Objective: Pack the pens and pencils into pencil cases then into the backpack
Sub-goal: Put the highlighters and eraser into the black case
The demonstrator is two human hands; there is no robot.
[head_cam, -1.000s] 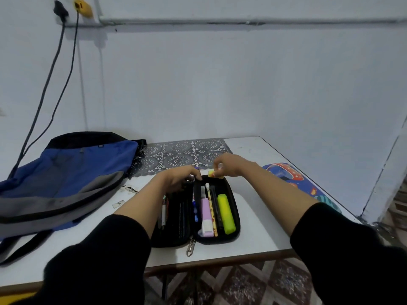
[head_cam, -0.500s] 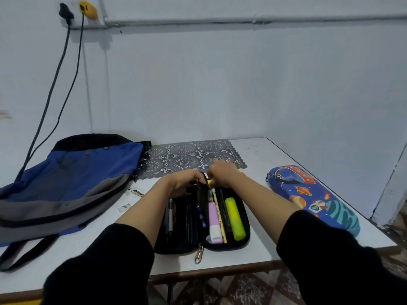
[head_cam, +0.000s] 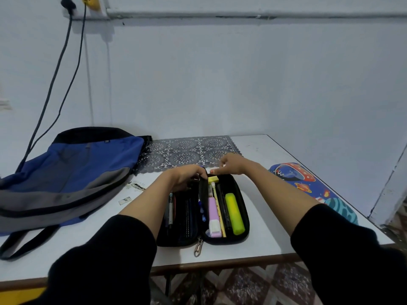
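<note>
A black pencil case lies open on the white table. Its right half holds a yellow highlighter, a pink highlighter, a pencil and a yellow eraser. Pens lie in its left half. My left hand grips the black middle flap at the case's far end. My right hand hovers just beyond the far end, fingers loosely curled, holding nothing that I can see. A blue and grey backpack lies flat at the left.
A second pencil case with a blue space print lies shut at the table's right edge. A dark lace mat covers the back of the table. Two cables hang down the wall behind the backpack. Small paper scraps lie left of the case.
My right hand has lifted off the case's far end and moved slightly right and back. The yellow eraser now shows in the case. My left hand stays on the flap.
</note>
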